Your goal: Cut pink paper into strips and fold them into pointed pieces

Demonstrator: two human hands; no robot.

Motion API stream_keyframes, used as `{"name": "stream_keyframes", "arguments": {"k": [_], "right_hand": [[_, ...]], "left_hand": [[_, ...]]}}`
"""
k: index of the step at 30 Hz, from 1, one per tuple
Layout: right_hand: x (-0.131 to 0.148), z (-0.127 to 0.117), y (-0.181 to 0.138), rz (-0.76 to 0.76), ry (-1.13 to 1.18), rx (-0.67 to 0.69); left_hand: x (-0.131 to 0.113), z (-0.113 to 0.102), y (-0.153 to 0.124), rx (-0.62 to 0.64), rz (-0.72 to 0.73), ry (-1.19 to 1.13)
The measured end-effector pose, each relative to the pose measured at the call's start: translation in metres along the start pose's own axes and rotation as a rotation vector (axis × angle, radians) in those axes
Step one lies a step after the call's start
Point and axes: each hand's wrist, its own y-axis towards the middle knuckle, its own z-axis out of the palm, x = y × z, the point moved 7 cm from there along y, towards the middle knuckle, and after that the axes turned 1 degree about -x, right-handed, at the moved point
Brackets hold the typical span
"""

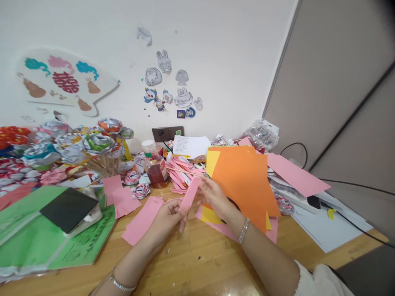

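Note:
A narrow strip of pink paper (189, 195), seemingly folded, is held above the wooden table (197, 263). My left hand (168, 218) pinches its lower end between thumb and fingers. At the strip's upper right edge, the bent fingers of my right hand (214, 198) close on the paper. Beside my left hand lie flat pink sheets (143, 218), with smaller pink pieces (119, 195) farther left. Just beyond the strip is a heap of folded pink paper strips (179, 174) with thin sticks among them. Orange sheets (243, 181) lie under and past my right forearm.
Paper flowers on sticks (98, 144) crowd the back left. A jar with reddish contents (155, 166) stands near the heap. At left, a dark flat device (69, 209) rests on a green packet (27, 234). Cables and white sheets (327, 230) lie at right.

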Motion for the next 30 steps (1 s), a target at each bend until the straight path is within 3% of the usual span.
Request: {"name": "stream_keyframes", "arguments": {"k": [3, 6, 10, 20, 27, 30], "right_hand": [[-0.012, 0.016, -0.004, 0.092, -0.170, 0.165], [-0.018, 0.024, -0.006, 0.077, -0.333, 0.255], [-0.022, 0.021, -0.004, 0.070, -0.317, 0.220], [-0.022, -0.004, 0.006, 0.021, -0.172, 0.057], [-0.014, -0.017, 0.009, -0.069, -0.363, -0.050], [-0.011, -0.012, 0.008, -0.084, -0.428, 0.003]], "left_hand": [[-0.001, -0.003, 0.000, -0.028, 0.017, -0.034], [0.002, 0.000, 0.000, 0.025, -0.003, -0.037], [0.007, 0.003, 0.000, 0.096, -0.038, -0.071], [0.004, 0.008, -0.003, 0.135, -0.056, -0.111], [0.015, 0.006, -0.002, 0.125, -0.091, -0.102], [0.007, 0.010, -0.007, 0.175, -0.115, 0.003]]}}
